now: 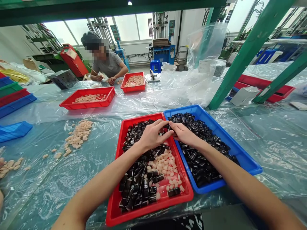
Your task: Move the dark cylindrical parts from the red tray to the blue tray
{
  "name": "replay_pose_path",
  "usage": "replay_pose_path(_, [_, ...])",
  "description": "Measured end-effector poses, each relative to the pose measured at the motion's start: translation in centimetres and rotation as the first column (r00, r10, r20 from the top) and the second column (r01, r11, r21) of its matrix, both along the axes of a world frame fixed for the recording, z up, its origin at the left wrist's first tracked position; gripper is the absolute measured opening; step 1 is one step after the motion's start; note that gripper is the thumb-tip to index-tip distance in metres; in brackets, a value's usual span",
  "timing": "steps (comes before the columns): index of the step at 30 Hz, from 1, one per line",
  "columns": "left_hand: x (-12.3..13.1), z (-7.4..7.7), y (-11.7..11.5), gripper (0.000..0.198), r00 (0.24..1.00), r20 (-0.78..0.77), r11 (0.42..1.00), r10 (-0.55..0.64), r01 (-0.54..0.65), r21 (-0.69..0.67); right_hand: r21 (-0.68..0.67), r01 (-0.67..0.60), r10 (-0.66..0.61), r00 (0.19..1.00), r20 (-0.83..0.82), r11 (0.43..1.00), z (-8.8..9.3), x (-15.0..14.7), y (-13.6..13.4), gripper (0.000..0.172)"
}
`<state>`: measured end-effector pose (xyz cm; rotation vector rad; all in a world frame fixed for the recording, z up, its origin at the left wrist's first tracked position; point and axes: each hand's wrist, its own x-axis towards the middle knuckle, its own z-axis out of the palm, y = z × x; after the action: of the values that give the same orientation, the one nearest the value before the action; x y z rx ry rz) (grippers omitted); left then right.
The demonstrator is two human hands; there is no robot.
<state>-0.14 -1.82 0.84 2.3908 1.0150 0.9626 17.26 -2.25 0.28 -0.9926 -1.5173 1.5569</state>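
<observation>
My left hand (155, 134) and my right hand (183, 133) meet at the fingertips above the adjoining rims of two trays. Both are closed in a pinch; whatever is between the fingers is too small and hidden to name. Beneath my left hand is a red tray (150, 213), holding glossy black plastic pieces (134, 179) and small pale pink oval pieces (165, 164). The blue tray (249, 167) under my right hand is full of similar black pieces (199, 140), some showing a pale oval spot.
Loose pale pieces (79, 135) lie on the plastic-covered table at left. Two more red trays (88, 103) stand farther back, near a seated person (107, 60) handling small pieces. A green post (247, 60) rises at right, and stacked trays (14, 99) stand at far left.
</observation>
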Motion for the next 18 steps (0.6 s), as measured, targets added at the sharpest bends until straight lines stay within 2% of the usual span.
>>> replay_pose_path(5, [-0.09,0.46,-0.15,0.033,0.999,0.044,0.999,-0.001,0.003,-0.04,-0.036,-0.028,0.025,0.997,-0.073,0.999,0.44,-0.17,-0.24,0.057])
replay_pose_path(10, [-0.31,0.57,-0.11,0.056,0.997,-0.045,0.998,-0.06,0.059,-0.011,0.0,-0.001,0.001,0.999,-0.035,1.0,0.44,-0.01,-0.26,0.058])
replay_pose_path(15, [-0.34,0.28,0.13,0.034,0.998,0.039,0.996,-0.051,0.054,-0.072,-0.002,-0.06,0.059,0.996,-0.07,0.998,0.27,0.26,0.0,0.056])
replay_pose_path(18, [-0.5,0.36,0.24,0.031,0.993,0.102,0.987,-0.06,0.074,-0.139,0.042,-0.141,0.144,0.988,-0.056,0.989,0.38,0.4,-0.04,0.053])
